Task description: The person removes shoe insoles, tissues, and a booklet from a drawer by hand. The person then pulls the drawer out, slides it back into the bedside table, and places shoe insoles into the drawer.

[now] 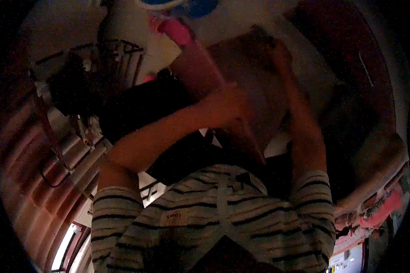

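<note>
The view is very dark and grainy. A broad brown sheet (241, 57), perhaps cardboard or cloth, lies in front of my body, with a paler pinkish strip (198, 68) along its left side. Across the near part of that sheet is my left hand (232, 104), its fingers curled on the edge. Farther away, my right hand (280, 54) is closed at the sheet's far right edge; its fingertips are hard to make out. Just beyond the strip's far end shows a bright pink object (175, 29), too blurred to name.
A blue round container (196, 7) with a pale rim stands at the top edge. To the left is a metal rack (118, 50) beside a ribbed wall or curtain (27, 154). A dark bulky shape (146, 107) lies under my left arm. Pinkish items (382, 211) show at lower right.
</note>
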`<state>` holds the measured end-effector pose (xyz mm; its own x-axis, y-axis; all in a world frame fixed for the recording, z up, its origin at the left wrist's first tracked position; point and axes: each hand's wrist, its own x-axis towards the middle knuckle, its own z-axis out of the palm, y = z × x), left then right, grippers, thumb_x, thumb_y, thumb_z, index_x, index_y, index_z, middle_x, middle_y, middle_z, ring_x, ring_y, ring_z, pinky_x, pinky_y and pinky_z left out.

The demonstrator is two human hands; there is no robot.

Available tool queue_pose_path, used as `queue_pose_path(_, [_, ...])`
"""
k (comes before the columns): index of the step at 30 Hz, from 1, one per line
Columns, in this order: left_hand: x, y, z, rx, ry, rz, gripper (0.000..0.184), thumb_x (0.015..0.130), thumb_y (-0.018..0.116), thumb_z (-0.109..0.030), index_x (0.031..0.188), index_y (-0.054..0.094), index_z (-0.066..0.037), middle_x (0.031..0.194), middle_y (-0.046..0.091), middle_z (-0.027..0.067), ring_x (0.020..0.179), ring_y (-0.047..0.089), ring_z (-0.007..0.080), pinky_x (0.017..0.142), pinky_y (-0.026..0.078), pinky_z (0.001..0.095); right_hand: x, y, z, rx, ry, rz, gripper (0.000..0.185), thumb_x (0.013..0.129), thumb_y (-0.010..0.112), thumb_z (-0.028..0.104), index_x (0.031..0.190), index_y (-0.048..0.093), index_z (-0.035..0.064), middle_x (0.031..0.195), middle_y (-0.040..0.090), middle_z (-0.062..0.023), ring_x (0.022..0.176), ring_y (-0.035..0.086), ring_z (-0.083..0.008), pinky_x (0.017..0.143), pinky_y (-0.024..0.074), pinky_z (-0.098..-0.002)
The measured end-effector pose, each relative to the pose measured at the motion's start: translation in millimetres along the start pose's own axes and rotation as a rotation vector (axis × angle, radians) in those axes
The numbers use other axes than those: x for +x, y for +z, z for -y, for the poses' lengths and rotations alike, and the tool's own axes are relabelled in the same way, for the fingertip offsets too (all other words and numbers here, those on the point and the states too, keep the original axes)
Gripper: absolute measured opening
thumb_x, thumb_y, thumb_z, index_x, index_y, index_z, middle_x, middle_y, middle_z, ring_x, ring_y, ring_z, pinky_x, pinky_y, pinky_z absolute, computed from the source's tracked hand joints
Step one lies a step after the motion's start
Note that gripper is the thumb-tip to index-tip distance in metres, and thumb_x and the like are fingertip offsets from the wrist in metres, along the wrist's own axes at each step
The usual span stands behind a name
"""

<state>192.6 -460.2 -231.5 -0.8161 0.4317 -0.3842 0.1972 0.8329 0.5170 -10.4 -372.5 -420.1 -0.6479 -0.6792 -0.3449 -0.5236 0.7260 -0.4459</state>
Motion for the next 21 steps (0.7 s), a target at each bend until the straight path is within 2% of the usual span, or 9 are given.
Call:
queue_pose_path(2, [0.2, -10.0, 9.9, -0.077, -0.006, 0.042, 0.037, 0.066, 0.061, -0.039, 0.097, 0.057, -0.019, 0.097, 0.055, 0.0039, 0.102, 0.046, 0.0238, 0.092, 0.028, 0.0456, -23.0, -9.9, -9.1, -0.035, -0.013, 0.093, 0.033, 0.081, 0.045, 0.026, 0.106, 0.049, 0.004, 0.104, 0.05, -0.0174, 0.096, 0.049, -0.0335, 0.081, 0.0403, -0.04])
queue_pose_path(5, [-13.6, -13.0, 15.7, 0.015, -0.002, 0.081, 0.037, 0.065, 0.062, -0.039, 0.095, 0.057, -0.018, 0.093, 0.056, 0.0037, 0.098, 0.048, 0.0233, 0.086, 0.032, 0.0441, -56.8, -20.9, -16.8, -0.086, -0.007, 0.248, 0.036, 0.081, 0.045, 0.028, 0.109, 0.048, 0.0049, 0.108, 0.049, -0.0167, 0.098, 0.048, -0.0334, 0.082, 0.0395, -0.0399])
queue_pose_path(7, [-15.2, -5.6, 20.0, -0.028, 0.1, -0.12, 0.034, 0.064, 0.063, -0.038, 0.091, 0.058, -0.018, 0.092, 0.056, 0.0041, 0.098, 0.048, 0.0226, 0.081, 0.034, 0.0424, -68.6, -26.8, -23.9, -0.103, 0.0, 0.327, 0.038, 0.082, 0.045, 0.029, 0.111, 0.047, 0.0055, 0.111, 0.047, -0.0162, 0.1, 0.048, -0.0333, 0.083, 0.0389, -0.0399])
queue_pose_path(11, [-19.6, -0.6, 19.5, -0.021, 0.075, -0.199, 0.036, 0.062, 0.065, -0.037, 0.091, 0.059, -0.018, 0.092, 0.056, 0.004, 0.098, 0.048, 0.0229, 0.082, 0.034, 0.0427, -53.3, -41.5, -18.1, -0.094, 0.043, 0.383, 0.041, 0.082, 0.046, 0.032, 0.115, 0.046, 0.0067, 0.117, 0.045, -0.0153, 0.103, 0.046, -0.0331, 0.085, 0.0379, -0.0398])
queue_pose_path(16, [-13.1, -11.0, 15.8, 0.014, 0.026, -0.033, 0.038, 0.06, 0.066, -0.033, 0.092, 0.059, -0.015, 0.095, 0.056, 0.0037, 0.099, 0.048, 0.024, 0.089, 0.031, 0.0439, -6.0, -39.5, -14.2, 0.0, 0.138, 0.407, 0.045, 0.082, 0.046, 0.034, 0.118, 0.045, 0.0073, 0.121, 0.043, -0.0147, 0.106, 0.045, -0.0327, 0.087, 0.0372, -0.0397])
queue_pose_path(21, [-15.1, -12.7, 18.5, -0.002, 0.019, -0.013, 0.036, 0.06, 0.067, -0.029, 0.092, 0.06, -0.015, 0.095, 0.056, 0.0054, 0.099, 0.048, 0.0257, 0.092, 0.03, 0.0442, -71.6, -14.5, -36.3, -0.069, 0.018, 0.387, 0.044, 0.081, 0.046, 0.034, 0.114, 0.047, 0.0042, 0.114, 0.047, -0.0162, 0.1, 0.049, -0.0314, 0.083, 0.0392, -0.0395])
